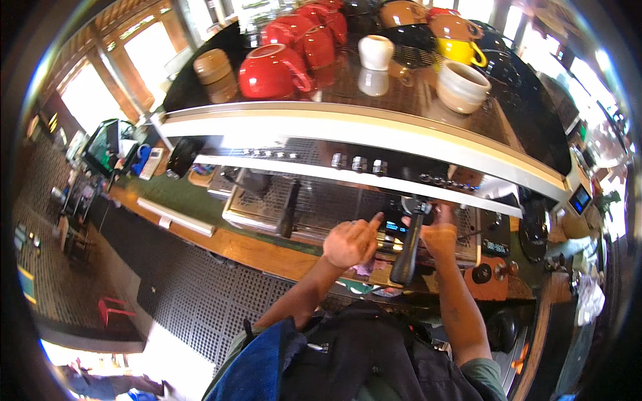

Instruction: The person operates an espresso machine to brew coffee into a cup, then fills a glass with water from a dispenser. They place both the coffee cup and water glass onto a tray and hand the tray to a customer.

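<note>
A wide espresso machine (374, 127) stands before me. My left hand (351, 244) has its index finger stretched out and the other fingers loosely bent. The fingertip is at the edge of a small black device with a lit display (396, 227), on the machine's drip tray (334, 210); whether it touches cannot be made out. A portafilter (406, 257) sits in the machine above it, black handle toward me. My right hand (439, 230) reaches in just right of that handle. Its fingers are partly hidden under the machine's front, and any held thing is not visible.
A second portafilter (287, 210) is fitted further left. Red cups (271, 72), a white cup (376, 53) and a cream cup (463, 87) stand on top of the machine. A tamper (481, 273) lies on a brown mat at right. A wooden counter edge (247, 246) runs along the front.
</note>
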A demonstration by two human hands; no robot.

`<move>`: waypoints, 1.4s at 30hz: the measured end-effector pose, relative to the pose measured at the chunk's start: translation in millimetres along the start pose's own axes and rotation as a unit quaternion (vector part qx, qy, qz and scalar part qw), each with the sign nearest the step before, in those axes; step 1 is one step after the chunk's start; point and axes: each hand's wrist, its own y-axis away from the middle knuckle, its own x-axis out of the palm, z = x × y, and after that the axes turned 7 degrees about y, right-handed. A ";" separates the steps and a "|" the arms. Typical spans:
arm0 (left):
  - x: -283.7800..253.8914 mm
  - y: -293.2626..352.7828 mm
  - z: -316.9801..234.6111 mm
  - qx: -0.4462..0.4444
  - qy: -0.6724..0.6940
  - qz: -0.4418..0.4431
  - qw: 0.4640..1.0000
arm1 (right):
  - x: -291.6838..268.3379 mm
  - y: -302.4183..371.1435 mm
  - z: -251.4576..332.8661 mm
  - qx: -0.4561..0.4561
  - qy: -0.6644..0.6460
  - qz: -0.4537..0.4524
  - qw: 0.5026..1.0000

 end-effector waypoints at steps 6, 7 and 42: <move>3.1 -0.3 1.4 -0.005 -0.007 0.001 1.000 | -24.9 -1.8 44.1 0.085 0.002 0.050 0.995; 3.3 -0.6 1.8 -0.002 -0.003 -0.005 1.000 | -25.9 -2.2 49.8 0.083 -0.003 0.046 0.995; 1.3 1.6 -2.8 0.000 0.007 -0.019 1.000 | -8.5 4.8 25.5 0.008 -0.039 0.008 0.999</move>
